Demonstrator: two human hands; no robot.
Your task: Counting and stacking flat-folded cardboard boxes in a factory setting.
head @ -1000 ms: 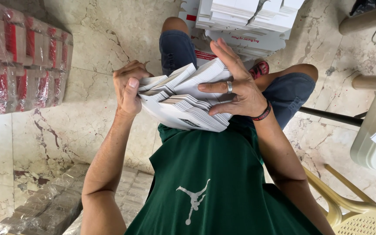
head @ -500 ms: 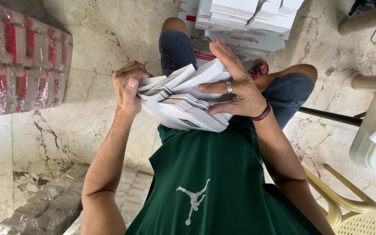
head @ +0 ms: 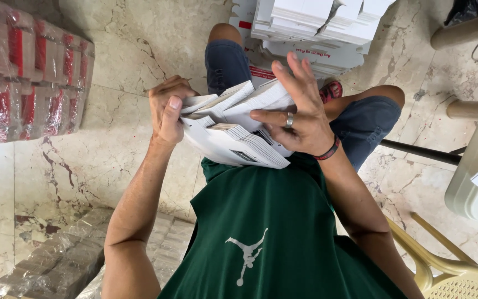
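Flat cartons, a fanned white stack, sat above the lap between both hands. The left hand pinched one end, thumb pressed on top. The right hand lay against the other side, fingers spread. More cartons were piled on the floor near wrapped bundles.

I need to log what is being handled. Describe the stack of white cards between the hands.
The stack of white cards looks like flat, unfolded cardboard sheets with cut flaps, white with dark print at the lower edge. It is fanned and tilted above the lap. The left hand grips its left end; the right hand spreads over its right side.
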